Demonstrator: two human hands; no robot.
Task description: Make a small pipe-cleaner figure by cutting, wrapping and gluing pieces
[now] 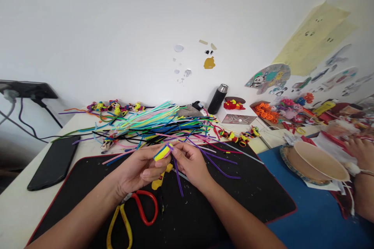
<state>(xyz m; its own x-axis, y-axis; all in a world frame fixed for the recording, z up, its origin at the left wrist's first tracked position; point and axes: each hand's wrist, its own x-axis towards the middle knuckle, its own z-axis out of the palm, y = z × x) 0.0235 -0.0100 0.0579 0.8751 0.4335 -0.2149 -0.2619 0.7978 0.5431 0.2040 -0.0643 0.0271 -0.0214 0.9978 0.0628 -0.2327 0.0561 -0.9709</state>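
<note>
My left hand (137,169) is closed around a small bundle of yellow, blue and purple pipe cleaner (163,153). At its right end, my right hand (193,160) pinches a purple pipe cleaner (179,181), whose loose end hangs below the fingers. The fingertips of both hands nearly meet. Scissors with one red and one yellow handle (146,208) lie on the black mat (233,206) below my left hand. Beneath the hands is a yellow tool (157,182), partly covered by them.
A heap of multicoloured pipe cleaners (146,124) lies behind the mat. A black phone (54,161) is at the left, a black thermos (217,100) and a white box (237,116) at the back. At right, another person's hand (362,151) is near a beige bowl (321,161).
</note>
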